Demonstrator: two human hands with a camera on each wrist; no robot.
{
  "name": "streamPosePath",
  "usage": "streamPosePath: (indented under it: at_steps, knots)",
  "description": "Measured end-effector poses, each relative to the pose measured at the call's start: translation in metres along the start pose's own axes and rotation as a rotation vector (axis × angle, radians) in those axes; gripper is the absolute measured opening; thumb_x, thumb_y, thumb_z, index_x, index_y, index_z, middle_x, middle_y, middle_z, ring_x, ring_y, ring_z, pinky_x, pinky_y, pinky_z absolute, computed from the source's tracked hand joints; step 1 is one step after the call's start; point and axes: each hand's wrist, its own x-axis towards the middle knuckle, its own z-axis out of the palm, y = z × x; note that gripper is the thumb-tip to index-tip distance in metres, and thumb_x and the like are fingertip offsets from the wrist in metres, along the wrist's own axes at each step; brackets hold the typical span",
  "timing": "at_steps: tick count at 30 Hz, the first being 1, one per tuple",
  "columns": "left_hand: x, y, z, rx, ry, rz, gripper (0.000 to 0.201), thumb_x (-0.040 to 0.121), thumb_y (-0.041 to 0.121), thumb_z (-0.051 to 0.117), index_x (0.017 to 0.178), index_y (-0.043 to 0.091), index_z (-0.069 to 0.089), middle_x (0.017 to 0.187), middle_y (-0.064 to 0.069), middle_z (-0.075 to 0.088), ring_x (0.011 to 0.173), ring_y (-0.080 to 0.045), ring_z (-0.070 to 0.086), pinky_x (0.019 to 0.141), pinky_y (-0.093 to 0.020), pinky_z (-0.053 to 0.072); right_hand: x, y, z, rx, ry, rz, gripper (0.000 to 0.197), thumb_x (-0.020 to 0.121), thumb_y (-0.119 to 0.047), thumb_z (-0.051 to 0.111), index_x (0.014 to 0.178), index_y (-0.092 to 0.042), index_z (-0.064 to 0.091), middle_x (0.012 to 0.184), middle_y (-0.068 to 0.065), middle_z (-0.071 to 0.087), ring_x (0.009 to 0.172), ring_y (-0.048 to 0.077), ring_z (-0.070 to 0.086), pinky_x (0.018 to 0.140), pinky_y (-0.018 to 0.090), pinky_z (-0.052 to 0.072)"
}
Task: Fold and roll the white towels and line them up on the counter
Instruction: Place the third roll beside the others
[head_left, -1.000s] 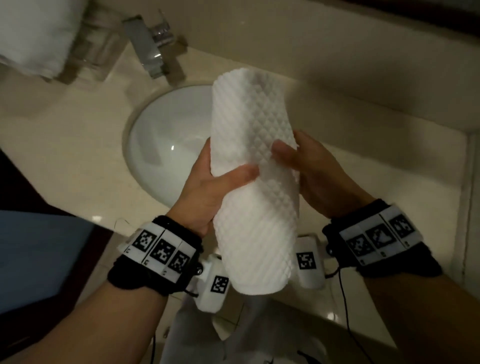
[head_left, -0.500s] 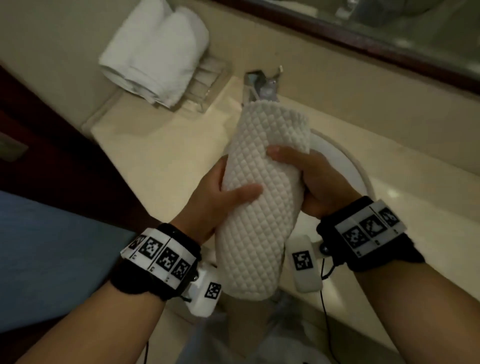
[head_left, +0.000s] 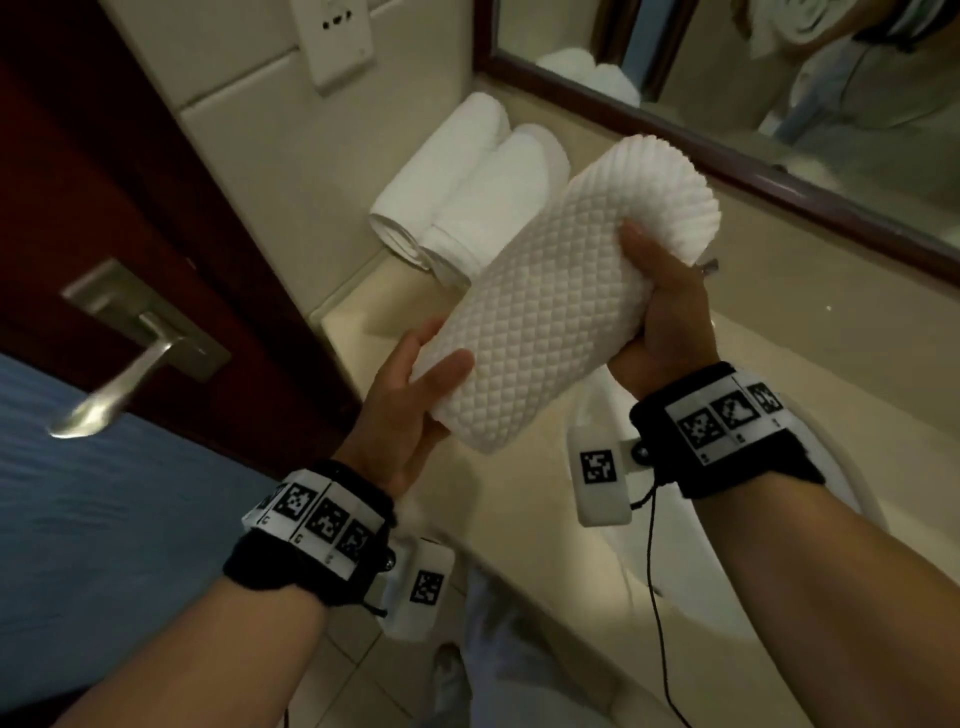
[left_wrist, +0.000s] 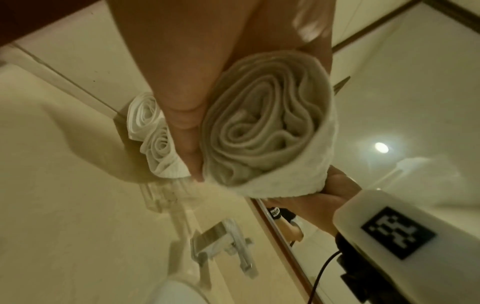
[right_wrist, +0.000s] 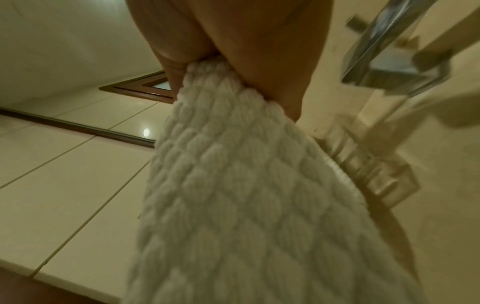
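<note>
A rolled white quilted towel (head_left: 561, 296) is held in the air above the counter (head_left: 363, 312), tilted with its far end up toward the mirror. My left hand (head_left: 415, 384) cups its near end with the thumb laid across the roll. My right hand (head_left: 660, 306) grips its far half from the right, thumb on top. The left wrist view shows the roll's spiral end (left_wrist: 262, 131) against my fingers (left_wrist: 182, 115). In the right wrist view the quilted towel (right_wrist: 233, 195) fills the middle. Two rolled white towels (head_left: 467, 192) lie side by side in the counter's far left corner.
A framed mirror (head_left: 779, 104) runs along the back wall. The white sink basin (head_left: 779, 519) lies under my right wrist, and the chrome faucet (left_wrist: 226, 242) stands behind it. A dark wooden door (head_left: 78, 208) with a metal handle (head_left: 119, 374) is at the left.
Both hands have carried the rolled towel left, from over the sink toward the corner with the two rolled towels. The roll has tilted, far end to the right.
</note>
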Motion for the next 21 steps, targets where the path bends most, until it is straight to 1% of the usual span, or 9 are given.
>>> streamPosePath:
  at_steps: [2, 3, 5, 7, 9, 12, 15, 17, 21]
  knots:
    - [0.019, 0.014, -0.001, -0.075, 0.073, 0.021, 0.105, 0.044, 0.049, 0.097, 0.137, 0.025, 0.054, 0.133, -0.006, 0.066, 0.117, -0.028, 0.067, 0.087, -0.05, 0.059, 0.028, -0.002, 0.018, 0.01, -0.023, -0.013, 0.047, 0.091, -0.024, 0.065, 0.135, -0.01, 0.056, 0.124, 0.014, 0.069, 0.112, 0.032, 0.067, 0.094, 0.053, 0.054]
    - [0.03, 0.02, 0.0, -0.09, 0.11, 0.035, 0.105, 0.042, 0.05, 0.098, 0.135, 0.028, 0.055, 0.131, -0.003, 0.068, 0.115, -0.026, 0.069, 0.086, -0.05, 0.059, 0.043, -0.002, 0.027, 0.022, -0.032, -0.025, 0.05, 0.09, -0.025, 0.066, 0.136, -0.011, 0.055, 0.125, 0.015, 0.068, 0.113, 0.034, 0.067, 0.095, 0.055, 0.053]
    - [0.053, 0.033, 0.002, -0.103, 0.18, 0.081, 0.084, 0.058, 0.04, 0.093, 0.134, 0.032, 0.057, 0.126, 0.002, 0.072, 0.113, -0.023, 0.07, 0.086, -0.05, 0.06, 0.075, -0.002, 0.046, 0.046, -0.054, -0.026, 0.054, 0.087, -0.026, 0.069, 0.136, -0.008, 0.054, 0.127, 0.017, 0.066, 0.115, 0.037, 0.065, 0.097, 0.059, 0.051]
    - [0.078, 0.047, 0.005, -0.146, 0.25, 0.127, 0.067, 0.074, 0.025, 0.086, 0.135, 0.027, 0.058, 0.122, 0.001, 0.074, 0.11, -0.02, 0.072, 0.083, -0.043, 0.061, 0.105, -0.004, 0.067, 0.033, -0.082, -0.022, 0.054, 0.088, -0.027, 0.07, 0.135, -0.006, 0.055, 0.127, 0.019, 0.066, 0.114, 0.037, 0.065, 0.095, 0.059, 0.052]
    - [0.103, 0.061, 0.006, -0.177, 0.305, 0.137, 0.061, 0.075, 0.021, 0.08, 0.134, 0.019, 0.061, 0.117, -0.001, 0.076, 0.106, -0.019, 0.073, 0.078, -0.036, 0.062, 0.136, -0.007, 0.086, -0.006, -0.059, -0.031, 0.06, 0.082, -0.029, 0.076, 0.134, -0.006, 0.055, 0.123, 0.016, 0.068, 0.109, 0.035, 0.069, 0.091, 0.056, 0.055]
    - [0.142, 0.082, 0.004, -0.169, 0.341, 0.128, 0.036, 0.087, 0.015, 0.073, 0.123, 0.014, 0.067, 0.109, -0.003, 0.078, 0.101, -0.019, 0.075, 0.078, -0.035, 0.063, 0.185, -0.012, 0.113, -0.061, 0.026, -0.089, 0.082, 0.069, -0.033, 0.086, 0.137, -0.009, 0.047, 0.12, 0.011, 0.07, 0.101, 0.028, 0.072, 0.083, 0.049, 0.06]
    - [0.183, 0.095, 0.001, -0.172, 0.398, 0.124, 0.016, 0.092, 0.015, 0.071, 0.107, 0.015, 0.071, 0.096, 0.0, 0.08, 0.088, -0.016, 0.077, 0.072, -0.034, 0.063, 0.234, -0.009, 0.13, -0.148, 0.08, -0.127, 0.077, 0.075, -0.037, 0.083, 0.135, -0.014, 0.041, 0.119, 0.005, 0.067, 0.102, 0.022, 0.07, 0.088, 0.046, 0.059]
    - [0.207, 0.1, -0.002, -0.167, 0.443, 0.126, 0.011, 0.092, 0.017, 0.071, 0.103, 0.019, 0.07, 0.089, 0.003, 0.08, 0.081, -0.013, 0.077, 0.069, -0.034, 0.063, 0.263, -0.003, 0.137, -0.228, 0.115, -0.136, 0.073, 0.082, -0.039, 0.077, 0.137, -0.017, 0.036, 0.12, 0.002, 0.063, 0.103, 0.018, 0.066, 0.092, 0.043, 0.057]
    - [0.244, 0.1, -0.016, -0.126, 0.514, 0.084, 0.014, 0.094, 0.027, 0.07, 0.105, 0.019, 0.069, 0.097, 0.0, 0.079, 0.092, -0.019, 0.076, 0.077, -0.037, 0.063, 0.308, 0.025, 0.141, -0.38, 0.179, -0.152, 0.085, 0.078, -0.051, 0.072, 0.145, -0.021, 0.028, 0.131, 0.003, 0.056, 0.111, 0.023, 0.061, 0.099, 0.047, 0.052]
